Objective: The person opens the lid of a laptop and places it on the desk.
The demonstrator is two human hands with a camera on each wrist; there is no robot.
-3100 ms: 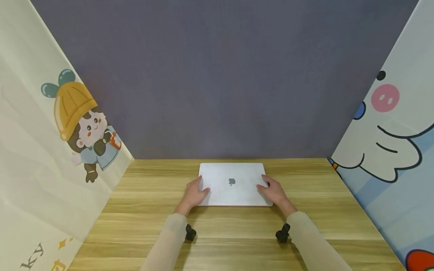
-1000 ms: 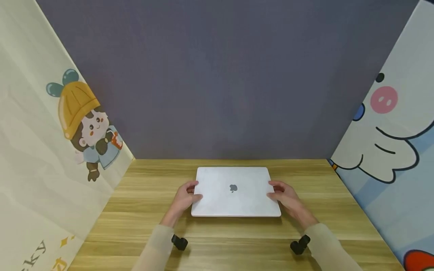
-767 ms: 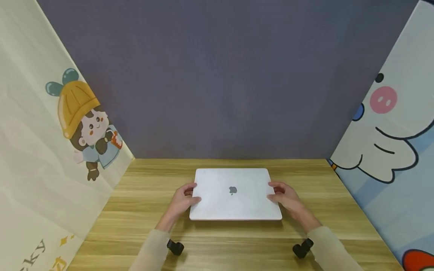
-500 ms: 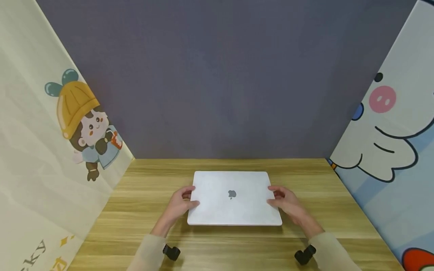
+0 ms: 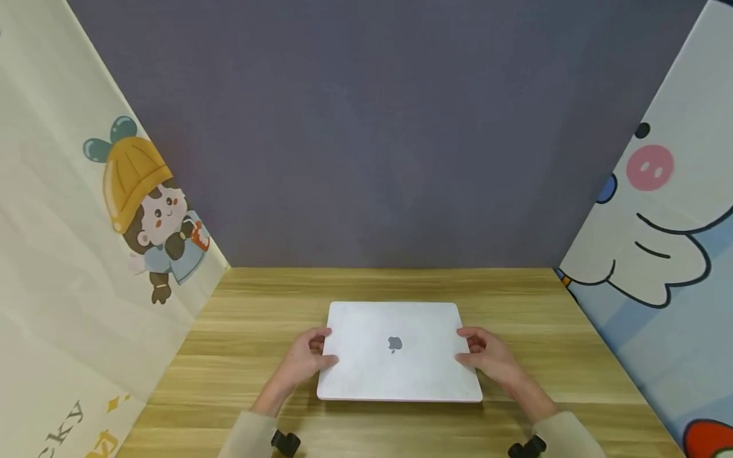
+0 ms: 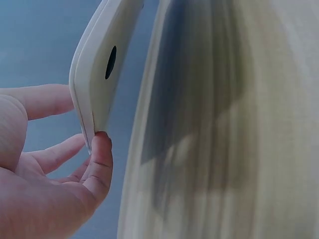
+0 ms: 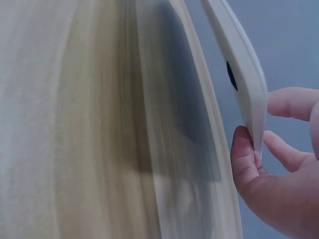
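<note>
A closed silver laptop (image 5: 366, 356) with a dark apple logo on its lid is held level by its two short sides. My left hand (image 5: 300, 359) grips the left side, thumb on the lid; in the left wrist view the left hand (image 6: 55, 174) has a finger under the base, near a dark rubber foot. On the opposite side my right hand (image 5: 492, 359) grips likewise, and the right wrist view shows the right hand (image 7: 279, 184) with a finger beneath the edge. Both wrist views show a gap between the laptop (image 7: 244, 74) and the tabletop, with a shadow below.
The wooden table (image 5: 258, 305) extends around the laptop. A dark grey panel (image 5: 378, 140) rises behind it. Cartoon-printed sheets line the left side (image 5: 51, 267) and the right side (image 5: 681, 267). A small black wrist camera (image 5: 285, 442) sits by the left sleeve.
The laptop has come nearer to me and looks larger, with both hands moving along at its sides. At first it lay farther back, with the hands over its side edges.
</note>
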